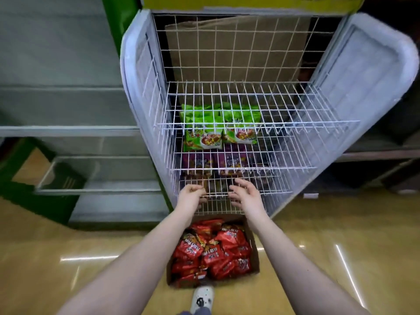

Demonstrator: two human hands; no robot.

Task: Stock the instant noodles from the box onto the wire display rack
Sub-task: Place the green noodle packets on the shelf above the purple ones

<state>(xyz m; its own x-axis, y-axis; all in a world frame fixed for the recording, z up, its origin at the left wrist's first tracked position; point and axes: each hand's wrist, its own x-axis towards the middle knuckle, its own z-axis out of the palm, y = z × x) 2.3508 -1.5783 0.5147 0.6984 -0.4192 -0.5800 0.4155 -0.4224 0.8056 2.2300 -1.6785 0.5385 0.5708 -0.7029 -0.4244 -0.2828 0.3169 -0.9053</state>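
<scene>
Both hands were at the wire display rack (250, 123), left hand (192, 194) curled over its front wire (217, 195), right hand (246, 196) loosely spread and empty, noodle packets (213, 251) in the box (255, 246) below, between the forearms

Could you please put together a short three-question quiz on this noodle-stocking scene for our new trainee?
1. True or false: the cardboard box holds red packets.
2. The packets on the wire rack shelf just under the top one are: A blue, B green, C yellow.
3. Which hand, at the rack's low front edge, has its fingers spread open?
Key: 1 true. 2 B, the green packets. 3 the right hand.
</scene>
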